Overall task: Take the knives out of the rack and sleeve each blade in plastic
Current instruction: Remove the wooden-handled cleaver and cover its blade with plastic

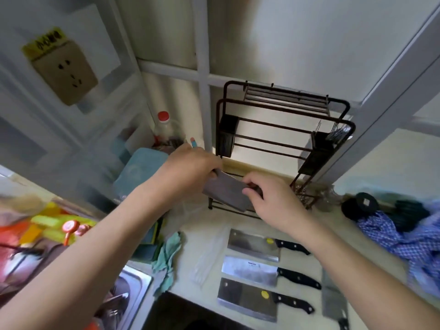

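Five cleavers, two hands, one rack.

One cleaver point(227, 192) is held up between the left hand point(190, 169) and the right hand point(273, 198). Four more lie on the tabletop point(357, 248): three in a column with black handles, the top one point(253, 245), the middle one point(250, 270) and the bottom one point(247, 298), plus a fourth point(333, 303) set lengthwise to their right. There is one dark metal rack point(283, 129), carrying two black side holders. One clear plastic sleeve point(204, 263) is seen flat beside the column, along with one teal cloth point(167, 260), one red-capped bottle point(164, 126) and one wall socket point(65, 72).
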